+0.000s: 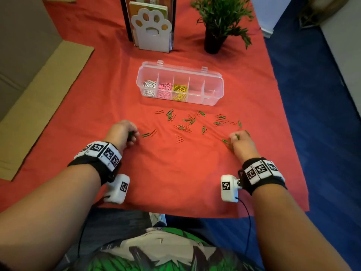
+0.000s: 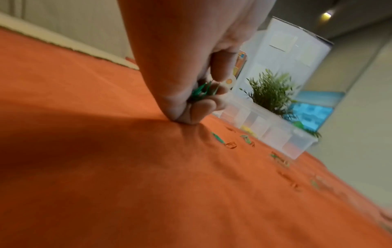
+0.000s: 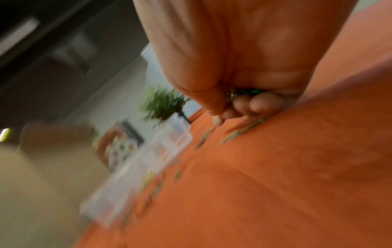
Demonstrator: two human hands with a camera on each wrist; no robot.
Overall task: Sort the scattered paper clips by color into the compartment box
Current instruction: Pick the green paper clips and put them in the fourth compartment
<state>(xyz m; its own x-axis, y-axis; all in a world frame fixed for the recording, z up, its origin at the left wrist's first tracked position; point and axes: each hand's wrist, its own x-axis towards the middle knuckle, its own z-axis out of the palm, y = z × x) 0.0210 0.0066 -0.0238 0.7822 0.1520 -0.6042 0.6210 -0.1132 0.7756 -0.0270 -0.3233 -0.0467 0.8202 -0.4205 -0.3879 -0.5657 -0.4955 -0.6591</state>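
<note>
A clear compartment box (image 1: 213, 86) lies open on the red cloth; its three left cells hold white, pink and yellow clips, its two right cells look empty. Green and red paper clips (image 1: 187, 122) lie scattered in front of it. My left hand (image 1: 125, 133) rests on the cloth at their left edge, fingers curled round a bunch of green clips (image 2: 201, 92). My right hand (image 1: 241, 140) is at the right edge, also curled round green clips (image 3: 244, 92), with one green clip (image 1: 225, 141) lying beside it. The right wrist view is blurred.
A paw-shaped white holder (image 1: 152, 30) and a potted plant (image 1: 218, 22) stand behind the box. Flat cardboard (image 1: 39, 98) lies left of the red cloth (image 1: 175, 173), blue floor (image 1: 322, 94) to its right.
</note>
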